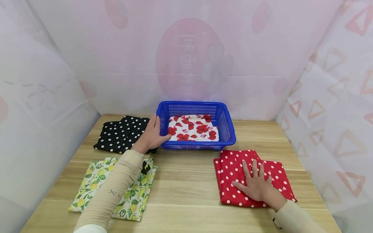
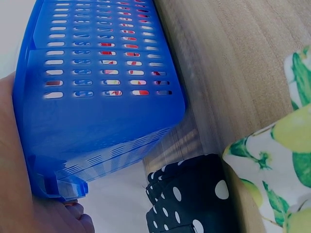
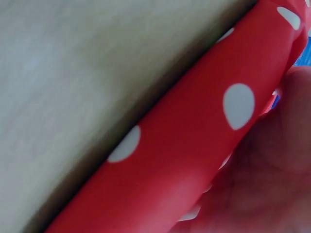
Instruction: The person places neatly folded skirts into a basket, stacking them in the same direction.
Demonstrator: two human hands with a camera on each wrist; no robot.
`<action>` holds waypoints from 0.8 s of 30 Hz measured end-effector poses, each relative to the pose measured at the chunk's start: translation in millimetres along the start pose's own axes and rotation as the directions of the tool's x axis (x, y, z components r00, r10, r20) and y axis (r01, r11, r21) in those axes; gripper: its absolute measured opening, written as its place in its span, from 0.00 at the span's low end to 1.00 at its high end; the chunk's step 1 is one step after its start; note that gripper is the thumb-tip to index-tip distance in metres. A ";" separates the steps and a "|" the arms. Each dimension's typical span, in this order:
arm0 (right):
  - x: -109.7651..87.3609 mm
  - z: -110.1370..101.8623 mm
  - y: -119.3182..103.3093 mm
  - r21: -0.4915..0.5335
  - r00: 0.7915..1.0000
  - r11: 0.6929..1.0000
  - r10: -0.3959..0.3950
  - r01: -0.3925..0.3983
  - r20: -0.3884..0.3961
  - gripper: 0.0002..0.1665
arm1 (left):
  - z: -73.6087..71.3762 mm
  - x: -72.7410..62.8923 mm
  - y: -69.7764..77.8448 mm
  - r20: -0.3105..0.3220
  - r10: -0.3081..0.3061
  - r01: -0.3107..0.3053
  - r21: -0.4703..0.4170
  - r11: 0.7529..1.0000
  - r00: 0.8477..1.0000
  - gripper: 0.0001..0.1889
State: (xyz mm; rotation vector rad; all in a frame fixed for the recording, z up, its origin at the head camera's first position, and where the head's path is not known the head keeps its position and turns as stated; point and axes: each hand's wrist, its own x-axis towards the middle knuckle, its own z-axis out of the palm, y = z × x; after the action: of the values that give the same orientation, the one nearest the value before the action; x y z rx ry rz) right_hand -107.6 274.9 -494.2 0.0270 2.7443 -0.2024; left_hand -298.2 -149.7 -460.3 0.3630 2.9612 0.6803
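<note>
My left hand (image 1: 152, 133) holds the front left corner of a blue plastic basket (image 1: 198, 145), thumb along the front rim and fingers at the left side. From the left wrist view, fingertips (image 2: 80, 218) show beside the rim of the slotted basket (image 2: 107, 114). Inside the basket lies folded white cloth (image 1: 190, 129) with red flowers. On the right, my right hand (image 1: 256, 186) rests with spread fingers on a folded red cloth (image 1: 233, 194) with white dots. Close up in the right wrist view, the red cloth's rounded folded edge (image 3: 189, 126) lies beside the palm (image 3: 262, 170).
A folded black cloth (image 1: 112, 137) with white dots lies left of the basket. Nearer, under my left forearm, is a lemon-print cloth (image 1: 134, 204). The wooden table (image 1: 186, 200) is enclosed by pale printed curtains (image 1: 131, 64) at the back and sides.
</note>
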 end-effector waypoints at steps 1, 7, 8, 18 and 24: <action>-0.9 0.4 -2.4 -0.001 1.000 1.000 0.000 0.000 -0.001 0.69 | 0.0 0.1 -0.2 -0.001 0.001 -0.001 0.002 1.000 1.000 0.61; -3.9 2.8 -18.1 -0.004 1.000 1.000 -0.005 0.005 0.004 0.69 | -1.0 0.4 0.3 -0.011 0.008 -0.008 0.007 1.000 1.000 0.61; -4.3 3.2 -20.8 -0.007 1.000 1.000 -0.006 0.006 0.006 0.69 | -1.0 0.7 0.6 -0.009 0.010 -0.010 0.006 1.000 1.000 0.61; -8.1 7.0 -52.7 -0.055 1.000 0.998 -0.020 0.020 0.003 0.67 | -0.5 -1.2 1.0 0.001 0.001 -0.001 0.003 1.000 1.000 0.61; -9.7 8.9 -77.7 -0.082 1.000 0.996 -0.029 0.028 -0.006 0.66 | -0.2 -1.0 0.4 -0.002 0.005 -0.005 -0.009 1.000 1.000 0.61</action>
State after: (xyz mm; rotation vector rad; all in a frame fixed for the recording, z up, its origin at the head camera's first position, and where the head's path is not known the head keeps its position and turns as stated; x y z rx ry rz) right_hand -98.9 196.8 -488.0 -0.0341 2.7589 -0.0981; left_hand -297.2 -149.7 -460.0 0.3699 2.9593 0.6952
